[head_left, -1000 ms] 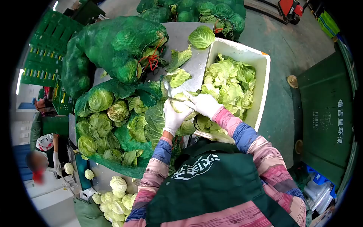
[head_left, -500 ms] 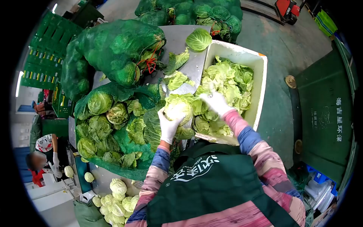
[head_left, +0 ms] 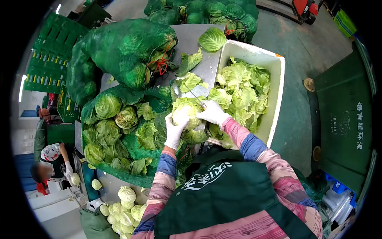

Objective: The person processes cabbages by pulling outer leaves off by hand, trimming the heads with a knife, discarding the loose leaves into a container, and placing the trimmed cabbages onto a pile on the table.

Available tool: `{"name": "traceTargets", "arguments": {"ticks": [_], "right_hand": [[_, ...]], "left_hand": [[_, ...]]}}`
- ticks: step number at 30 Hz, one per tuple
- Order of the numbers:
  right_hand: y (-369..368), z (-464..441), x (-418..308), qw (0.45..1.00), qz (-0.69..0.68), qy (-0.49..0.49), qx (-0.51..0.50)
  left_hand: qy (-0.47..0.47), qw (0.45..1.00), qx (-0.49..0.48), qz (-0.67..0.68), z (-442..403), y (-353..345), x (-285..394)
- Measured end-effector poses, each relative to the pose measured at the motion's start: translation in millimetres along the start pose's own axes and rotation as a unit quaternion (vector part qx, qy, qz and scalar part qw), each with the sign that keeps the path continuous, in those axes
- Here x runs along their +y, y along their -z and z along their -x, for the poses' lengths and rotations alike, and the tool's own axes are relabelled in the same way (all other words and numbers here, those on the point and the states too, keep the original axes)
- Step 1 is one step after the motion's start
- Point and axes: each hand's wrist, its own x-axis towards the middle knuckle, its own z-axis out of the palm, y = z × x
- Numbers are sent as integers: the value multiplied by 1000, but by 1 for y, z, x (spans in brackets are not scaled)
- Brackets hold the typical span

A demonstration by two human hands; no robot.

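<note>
A pale green cabbage (head_left: 187, 109) is held over the metal table in front of me. My gloved left hand (head_left: 174, 131) grips it from the left and below. At its right side is my gloved right hand (head_left: 213, 113), closed around a thin knife (head_left: 195, 95) whose narrow blade points up and left past the cabbage. The knife's handle is hidden in the glove. Loose leaves (head_left: 191, 81) lie just beyond the cabbage. To the right, a white foam box (head_left: 277, 87) holds a heap of torn cabbage leaves (head_left: 242, 93).
An opened green net (head_left: 131, 175) with several leafy cabbages lies left. Behind it sits a full net sack (head_left: 123, 51) tied with red string. Trimmed cabbages (head_left: 123, 213) are piled at lower left, near a co-worker (head_left: 55, 159). A green bin (head_left: 342, 115) stands right.
My right hand has moved left from over the foam box to the cabbage, and the knife blade now shows. My left hand still holds the cabbage. The co-worker's gloved hand has moved slightly.
</note>
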Motion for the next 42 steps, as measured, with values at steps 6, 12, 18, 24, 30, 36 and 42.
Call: {"name": "traceTargets", "arguments": {"ticks": [6,12,18,24,30,36,42], "right_hand": [[24,-2,54,988,-6,-139,72],[22,7,60,964,168,-26,202],[8,11,7,996,70,26,50],[19,20,-4,988,154,12,14],[32,10,-16,974,211,59,-49],[45,-16,2,993,103,-10,-50],[94,0,75,971,118,-169,122]], "left_hand": [[54,997,-42,39,-3,18,-6],[43,993,-80,-74,-7,18,31],[-86,961,-93,-248,-27,-13,38],[-101,958,42,-266,-22,-51,29],[-131,963,2,-234,-11,-45,30],[-145,969,-49,-196,-3,-35,36],[-143,902,-1,-407,16,7,25]]}}
